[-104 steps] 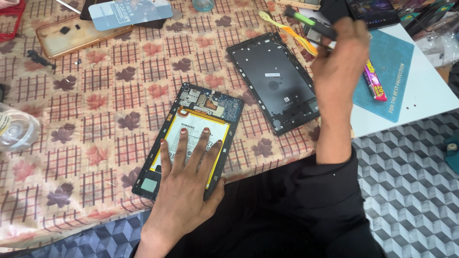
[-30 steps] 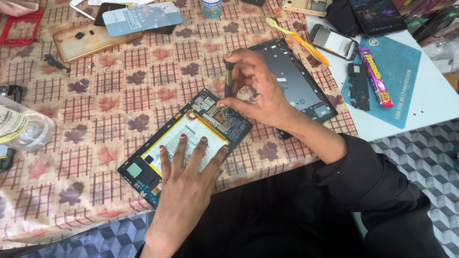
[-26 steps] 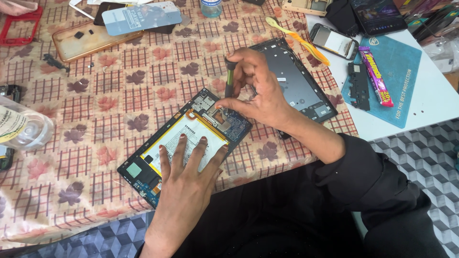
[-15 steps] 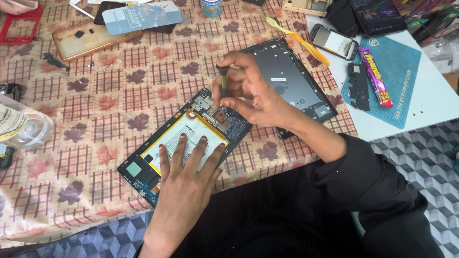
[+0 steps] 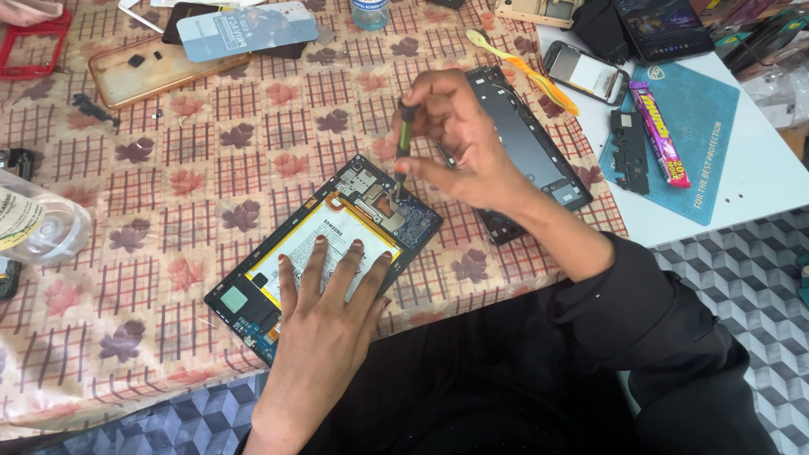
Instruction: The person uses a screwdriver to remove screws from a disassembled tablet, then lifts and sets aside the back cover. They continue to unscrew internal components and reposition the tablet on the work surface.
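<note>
Head view: screwdriver (image 5: 404,139) (upright) on tablet (image 5: 324,253).

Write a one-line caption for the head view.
Left hand presses flat on an opened tablet while the right hand holds a screwdriver upright on its circuit board.

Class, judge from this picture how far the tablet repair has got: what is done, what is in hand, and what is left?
Done: the tablet lies opened, its battery and circuit board exposed, and the dark back cover lies apart beside it. In hand: the left hand presses the battery flat, while the right hand holds a small screwdriver upright on the board. Left: the board and battery still sit in the frame.
</note>
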